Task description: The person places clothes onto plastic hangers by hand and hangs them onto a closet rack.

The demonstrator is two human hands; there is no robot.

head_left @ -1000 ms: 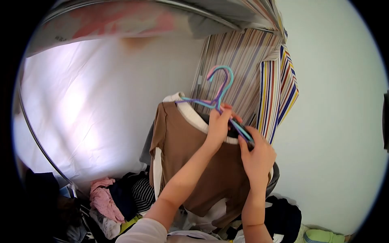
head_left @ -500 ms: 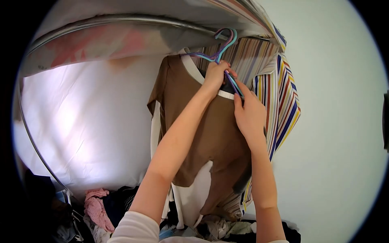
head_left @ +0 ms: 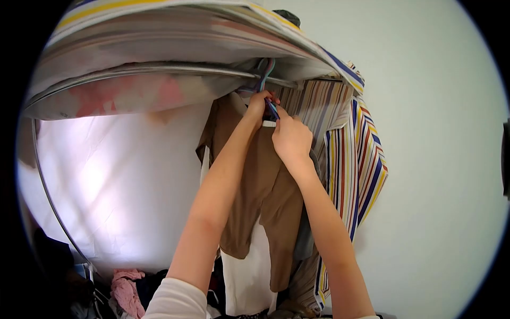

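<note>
Teal and purple hangers [head_left: 264, 78] are bunched together just under the metal rail. My left hand [head_left: 257, 108] is closed around their neck, below the hooks. Whether the hooks sit over the rail I cannot tell. My right hand [head_left: 293, 137] grips the sloping right side of the hangers, close to a white band [head_left: 269, 124] on the brown clothing. Brown clothing [head_left: 263, 175] with two leg-like parts hangs below both hands, and a brown sleeve [head_left: 205, 135] shows at its left. White cloth [head_left: 247, 282] hangs behind it.
A curved metal rail [head_left: 159, 67] runs across the top of a fabric wardrobe. Its striped cover [head_left: 340, 165] hangs at the right, beside a pale wall [head_left: 435, 159]. Pink cloth [head_left: 127, 291] and dark clothes lie piled at the bottom left.
Both hands and the hangers have shifted left and lower in view, and the hooks now overlap the rail. The brown clothing hangs straighter. More of the wardrobe top shows.
</note>
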